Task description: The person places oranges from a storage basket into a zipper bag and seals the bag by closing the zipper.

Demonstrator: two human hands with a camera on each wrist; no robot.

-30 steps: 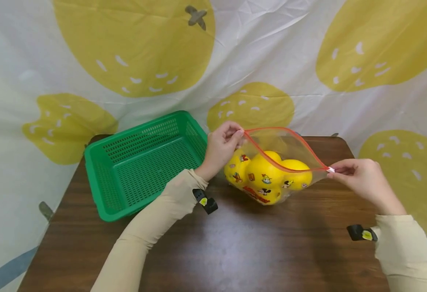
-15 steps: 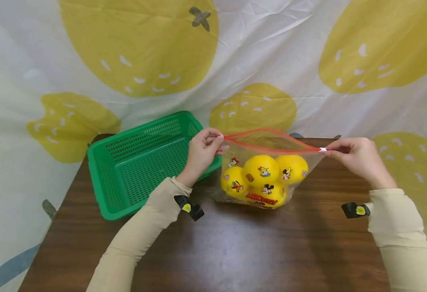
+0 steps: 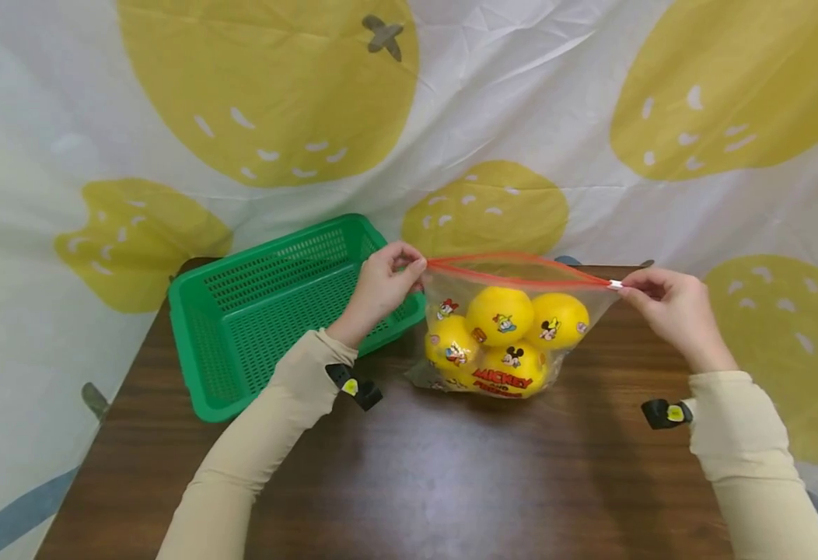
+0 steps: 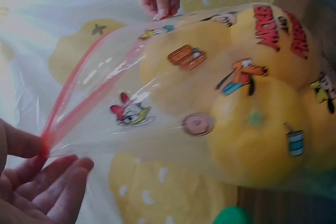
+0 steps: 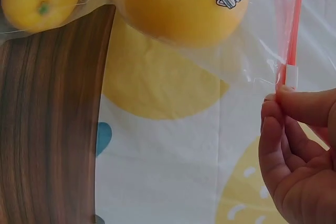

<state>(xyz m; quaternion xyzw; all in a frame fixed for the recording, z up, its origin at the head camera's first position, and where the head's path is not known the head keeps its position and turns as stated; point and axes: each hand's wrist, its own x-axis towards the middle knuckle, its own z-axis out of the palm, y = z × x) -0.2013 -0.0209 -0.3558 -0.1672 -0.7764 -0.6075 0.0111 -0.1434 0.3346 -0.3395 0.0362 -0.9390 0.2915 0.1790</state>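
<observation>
A clear zipper bag (image 3: 444, 292) with a red zip edge and cartoon prints hangs between my hands, several yellow fruits (image 3: 500, 315) inside it. My left hand (image 3: 384, 284) pinches the left end of the red edge between thumb and fingers, as the left wrist view (image 4: 44, 182) also has it. At the other end, my right hand (image 3: 675, 307) pinches the corner beside a white slider (image 3: 615, 285). Between the hands the two red strips bow apart, so the mouth gapes. In the right wrist view the slider (image 5: 291, 76) sits right at the thumb tip.
A green slatted plastic basket (image 3: 206, 404) stands on the left of the brown wooden table (image 3: 437, 482), just behind my left forearm. A white cloth (image 3: 297, 206) printed with yellow fruit hangs close behind the table's far edge.
Both hands have moved left, the left one most, and the bag's edge is pulled straighter. The bag has turned from tilted to nearly upright, and its mouth gap has narrowed.
</observation>
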